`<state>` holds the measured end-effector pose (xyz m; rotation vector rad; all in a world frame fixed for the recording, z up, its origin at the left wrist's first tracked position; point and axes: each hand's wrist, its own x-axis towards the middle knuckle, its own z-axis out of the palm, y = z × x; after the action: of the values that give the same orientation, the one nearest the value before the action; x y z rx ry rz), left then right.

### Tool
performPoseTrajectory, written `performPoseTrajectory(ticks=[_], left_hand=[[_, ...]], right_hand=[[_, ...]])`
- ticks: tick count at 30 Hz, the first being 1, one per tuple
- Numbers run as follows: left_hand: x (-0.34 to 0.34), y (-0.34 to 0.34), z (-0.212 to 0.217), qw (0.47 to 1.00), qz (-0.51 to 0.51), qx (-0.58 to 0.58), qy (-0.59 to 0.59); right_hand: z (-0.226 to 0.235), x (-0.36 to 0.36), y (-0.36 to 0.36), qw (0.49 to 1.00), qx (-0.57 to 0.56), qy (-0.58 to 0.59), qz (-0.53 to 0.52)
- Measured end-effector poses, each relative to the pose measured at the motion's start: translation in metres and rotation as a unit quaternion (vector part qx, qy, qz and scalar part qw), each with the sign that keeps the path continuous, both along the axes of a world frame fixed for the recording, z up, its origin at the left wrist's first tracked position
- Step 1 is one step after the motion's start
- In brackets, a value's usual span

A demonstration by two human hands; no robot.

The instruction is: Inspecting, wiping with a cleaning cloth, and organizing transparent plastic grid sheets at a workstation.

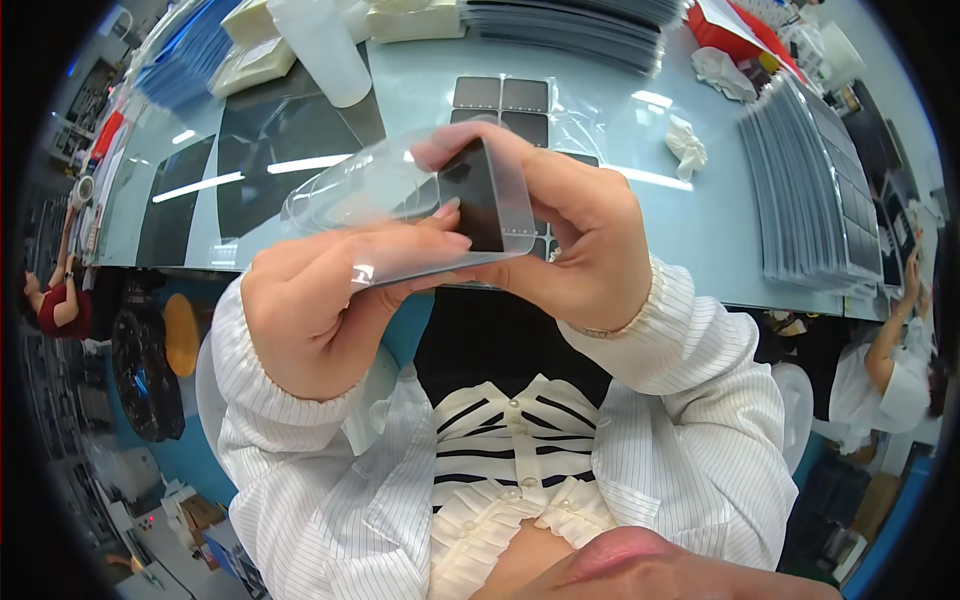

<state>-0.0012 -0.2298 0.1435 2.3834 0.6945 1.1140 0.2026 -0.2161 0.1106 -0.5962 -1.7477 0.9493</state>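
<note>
Close in front of me, above the table's near edge, I hold a small dark glossy rectangular panel (476, 195) with clear plastic film (375, 185) around or against it. My right hand (595, 225) grips its right side, fingers over the top and thumb below. My left hand (305, 300) is closed on the film's lower left part, its fingertips reaching to the panel. Loose film spreads out to the left. Whether the panel lies inside the film or behind it, I cannot tell. Behind my hands lies a clear tray (502, 108) of similar dark panels, partly hidden.
Tall stacks of panel-filled trays stand at the right (815, 190) and far back (570, 30). A white translucent bottle (325, 55) rests on a black mat (265, 145), beside pale yellow pads (250, 65). Crumpled white tissue (686, 147) lies right. Other people work at both sides.
</note>
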Motion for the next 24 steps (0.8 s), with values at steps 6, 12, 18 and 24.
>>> performPoseTrajectory(ticks=[6,12,18,24], left_hand=[[-0.006,0.001,-0.008,0.998,0.009,-0.035,-0.050],[-0.055,0.033,-0.011,0.888,0.352,-0.019,-0.297],[-0.073,0.035,-0.011,0.901,0.254,-0.056,-0.348],[-0.062,0.031,-0.011,0.908,0.248,-0.042,-0.337]], right_hand=[[0.008,0.007,-0.007,0.991,0.087,-0.091,-0.035],[0.025,0.043,-0.017,0.989,-0.001,-0.133,-0.064],[-0.040,0.097,0.053,0.893,0.128,-0.308,-0.303],[-0.074,0.106,0.078,0.865,0.048,-0.404,-0.294]])
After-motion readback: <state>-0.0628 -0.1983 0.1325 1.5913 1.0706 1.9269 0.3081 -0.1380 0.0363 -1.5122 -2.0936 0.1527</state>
